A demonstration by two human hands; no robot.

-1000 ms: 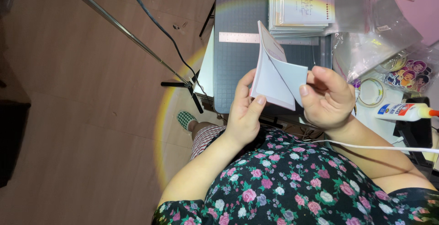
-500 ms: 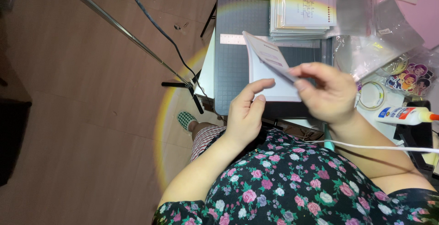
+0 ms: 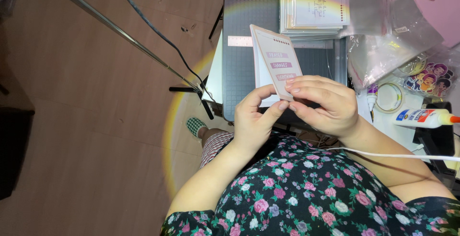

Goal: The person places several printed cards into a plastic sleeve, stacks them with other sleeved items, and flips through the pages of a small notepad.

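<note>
The fingers (image 3: 306, 89) of the right hand (image 3: 322, 104) are curling closed over the lower right corner of a small notepad (image 3: 275, 65), the fingertips lying flat across its cover; the left hand (image 3: 254, 118) is pinching the pad's lower edge from the other side, its thumb (image 3: 273, 112) pressing up against the bottom while the other fingers are folding behind the pages; both hands are gripping the one pad and meeting just under it. The notepad is standing tilted above the person's lap, its pale cover facing up with three pinkish bars across it and a row of small dots along the top edge; white pages are showing along its left side.

Behind the pad a dark grey paper cutter (image 3: 249, 39) with a grid face is lying on the counter (image 3: 383, 125); a stack of similar notepads (image 3: 314, 13) is resting at the cutter's far right corner. To the right, clear plastic bags (image 3: 388, 34) are lying crumpled beside the stack; near them a roll of clear tape (image 3: 390, 97) and a sheet of cartoon stickers (image 3: 431, 77) are sitting, and a white glue bottle (image 3: 424, 117) with an orange tip is lying on its side. A white cable (image 3: 383, 154) is running across the right forearm; the person is wearing a dark floral dress (image 3: 306, 193). On the left a metal stand pole (image 3: 120, 32) and a dark cord are crossing above the wooden floor (image 3: 72, 121), where a green checked slipper (image 3: 195, 125) is showing.
</note>
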